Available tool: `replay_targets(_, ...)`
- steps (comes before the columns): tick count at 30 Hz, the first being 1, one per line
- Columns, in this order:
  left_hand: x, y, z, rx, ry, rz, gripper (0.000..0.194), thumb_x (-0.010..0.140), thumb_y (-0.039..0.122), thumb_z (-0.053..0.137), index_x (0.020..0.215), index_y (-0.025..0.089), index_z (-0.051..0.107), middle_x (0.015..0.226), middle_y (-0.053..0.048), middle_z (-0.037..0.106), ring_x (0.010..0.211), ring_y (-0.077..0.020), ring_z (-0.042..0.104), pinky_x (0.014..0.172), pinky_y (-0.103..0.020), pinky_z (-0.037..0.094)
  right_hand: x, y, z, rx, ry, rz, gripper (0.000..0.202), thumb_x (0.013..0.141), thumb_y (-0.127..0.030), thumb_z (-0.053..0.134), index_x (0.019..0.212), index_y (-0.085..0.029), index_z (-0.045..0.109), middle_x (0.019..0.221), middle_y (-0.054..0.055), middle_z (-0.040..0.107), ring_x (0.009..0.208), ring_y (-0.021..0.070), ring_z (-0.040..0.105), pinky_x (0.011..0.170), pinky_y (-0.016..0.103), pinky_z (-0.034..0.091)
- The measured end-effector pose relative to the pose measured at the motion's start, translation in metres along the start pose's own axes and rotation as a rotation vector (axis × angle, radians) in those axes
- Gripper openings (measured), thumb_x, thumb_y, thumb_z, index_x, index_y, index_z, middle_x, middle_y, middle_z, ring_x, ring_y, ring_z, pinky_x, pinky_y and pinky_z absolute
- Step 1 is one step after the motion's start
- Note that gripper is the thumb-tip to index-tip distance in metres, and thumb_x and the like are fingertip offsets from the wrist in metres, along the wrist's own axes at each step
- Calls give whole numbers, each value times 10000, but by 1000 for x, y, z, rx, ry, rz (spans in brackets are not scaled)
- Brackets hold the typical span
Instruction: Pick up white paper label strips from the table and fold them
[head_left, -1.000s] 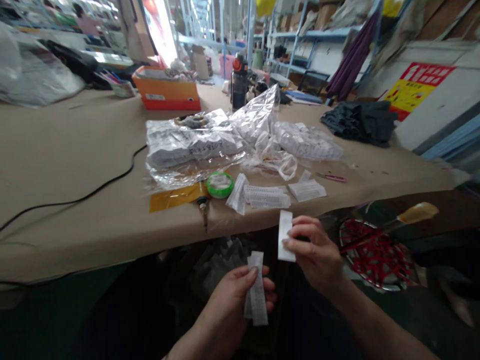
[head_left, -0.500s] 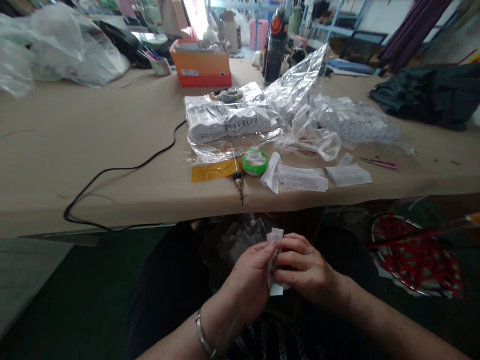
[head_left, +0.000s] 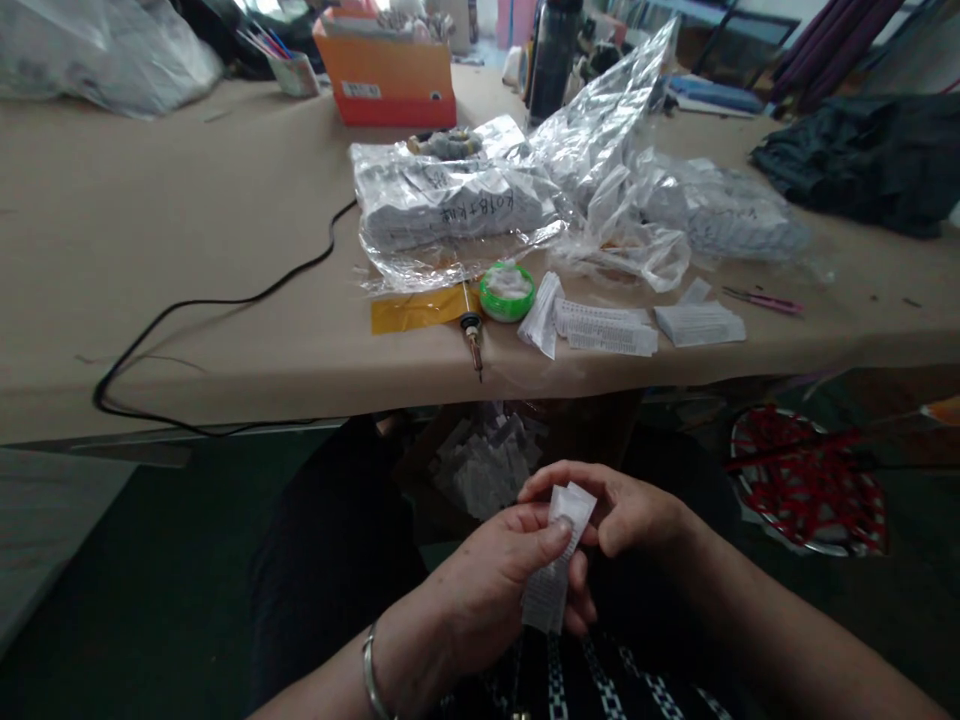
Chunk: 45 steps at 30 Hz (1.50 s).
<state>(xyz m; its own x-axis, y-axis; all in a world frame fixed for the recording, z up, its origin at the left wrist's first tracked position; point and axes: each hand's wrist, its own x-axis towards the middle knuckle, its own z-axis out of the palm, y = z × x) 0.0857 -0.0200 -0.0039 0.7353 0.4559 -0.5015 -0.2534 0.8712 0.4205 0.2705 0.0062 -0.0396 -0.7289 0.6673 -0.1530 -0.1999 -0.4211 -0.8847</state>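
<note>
My left hand (head_left: 495, 565) pinches a small stack of printed white labels (head_left: 549, 590) between thumb and fingers, above my lap. Beside it, my right hand (head_left: 626, 510) has its curled fingers behind the upper end of the labels; whether it grips them is hidden. On the table's front part lie more label strips (head_left: 606, 328), a folded label stack (head_left: 701, 323) and a soldering-type pen tool (head_left: 471, 335) with its tip toward me. A green round tin (head_left: 507, 293) with white material stands next to the tool.
Plastic-wrapped bundles (head_left: 457, 210) lie mid-table, with an orange box (head_left: 390, 80) behind. Pink tweezers (head_left: 765, 300) are at the right. A black cable (head_left: 225, 302) curves at left. Below the table edge is a box of white scraps (head_left: 491, 465); a red-strapped stool (head_left: 810, 485) stands right.
The labels have tilted and show their printed face. My right hand has shifted up and right from across them. The view has tipped downward.
</note>
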Motion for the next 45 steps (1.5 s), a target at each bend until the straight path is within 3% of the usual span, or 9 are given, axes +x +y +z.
replay_targets(4, -2, -5, 3, 38, -16, -39, 234, 788, 357, 621, 819, 126, 598, 638, -18, 569, 523, -119, 571, 517, -230, 447, 9, -3, -2, 47, -166, 11, 474, 575, -388, 817, 963, -167, 659, 1261, 111, 534, 1112, 253, 562, 906, 375, 459)
replay_targets(10, -4, -9, 4, 78, -9, -56, 224, 770, 338, 634, 824, 121, 617, 615, -15, 572, 543, -116, 567, 571, -237, 433, 9, 1, 0, 87, -170, 62, 331, 623, -370, 789, 836, -152, 660, 1248, 111, 549, 1096, 252, 577, 858, 366, 492)
replay_targets(15, -6, -13, 5, 71, 12, -47, 234, 785, 366, 614, 819, 134, 610, 584, 8, 537, 501, -109, 537, 528, -230, 402, 1, 0, 8, -65, -113, 66, 506, 654, -470, 742, 1064, -192, 637, 1248, 102, 562, 1059, 244, 598, 826, 347, 512)
replay_targets(21, -12, -18, 3, 42, 52, -25, 275, 791, 383, 603, 678, 133, 581, 578, 1, 521, 508, -103, 522, 509, -216, 387, -25, -15, 39, -725, 260, -143, 438, 844, -377, 591, 1242, -209, 521, 1189, 95, 585, 1080, 215, 573, 905, 350, 489)
replay_targets(24, -12, -20, 3, 48, 51, -4, 251, 789, 357, 605, 688, 128, 594, 583, 1, 515, 516, -104, 515, 505, -216, 387, -32, -16, 51, -1095, 327, -234, 409, 887, -327, 534, 1268, -183, 491, 1171, 117, 591, 1092, 222, 556, 918, 359, 484)
replay_targets(28, -12, -21, 4, 49, 69, -8, 208, 782, 326, 613, 727, 126, 603, 586, 7, 513, 503, -99, 514, 495, -213, 394, -33, -11, 56, -1242, 343, -264, 384, 907, -323, 499, 1252, -155, 491, 1121, 118, 609, 1069, 226, 552, 905, 367, 491)
replay_targets(37, -14, -21, 5, 43, 93, -32, 237, 769, 351, 626, 696, 130, 583, 564, 12, 504, 490, -94, 508, 484, -207, 375, -34, -5, 59, -1084, 378, -215, 352, 895, -283, 522, 1232, -182, 513, 1100, 98, 623, 1014, 209, 583, 869, 348, 498)
replay_targets(41, -14, -21, 2, 18, 83, 33, 242, 796, 367, 592, 718, 141, 555, 586, 19, 503, 503, -96, 513, 503, -215, 380, -26, -6, 57, -679, 479, -102, 374, 873, -337, 557, 1222, -213, 507, 1027, 61, 645, 920, 171, 623, 806, 292, 515)
replay_targets(45, -13, -15, 1, 78, 148, 165, 221, 820, 353, 557, 757, 142, 564, 573, 30, 486, 499, -91, 481, 520, -220, 374, -5, -11, 56, -273, 519, 47, 226, 827, -373, 611, 925, -171, 586, 721, -5, 612, 622, 99, 596, 572, 196, 492)
